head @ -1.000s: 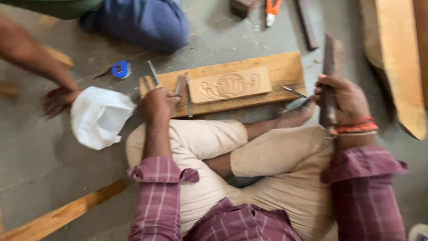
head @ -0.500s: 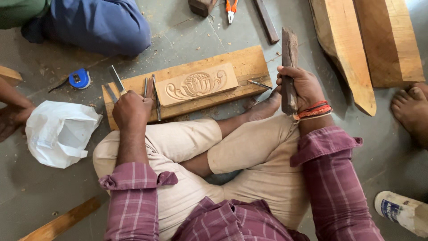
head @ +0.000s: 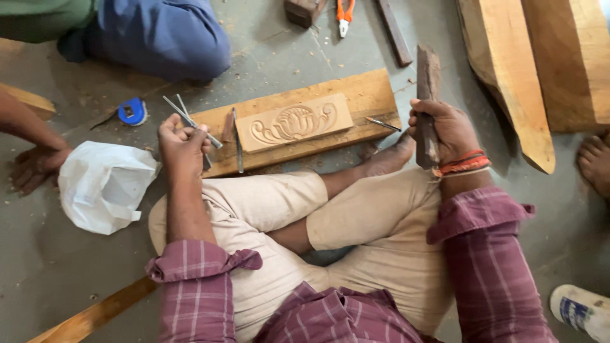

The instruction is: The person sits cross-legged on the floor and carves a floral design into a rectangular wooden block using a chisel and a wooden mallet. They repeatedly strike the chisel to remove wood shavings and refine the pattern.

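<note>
I sit cross-legged on a concrete floor. A small carved wooden panel [head: 294, 122] with a floral relief lies on a larger wooden board [head: 368, 95] in front of my legs. My left hand [head: 181, 143] grips thin metal chisels [head: 189, 119] at the board's left end. Two more chisels [head: 236, 143] lie on the board beside the panel. My right hand [head: 445, 127] holds a dark wooden mallet stick [head: 427, 79] upright, to the right of the board. A small tool [head: 382, 124] rests on the board's right end.
A white plastic bag [head: 101, 184] lies at left, with another person's hand [head: 32, 168] beside it and a blue tape measure [head: 132, 112] behind. Orange pliers [head: 344, 14] and wood planks [head: 527, 70] lie at the back; a bare foot [head: 594, 162] at right.
The view has shifted, so everything sits further left and lower than a second ago. My left hand has lifted the chisels off the board's left end. My right hand keeps hold of the mallet stick.
</note>
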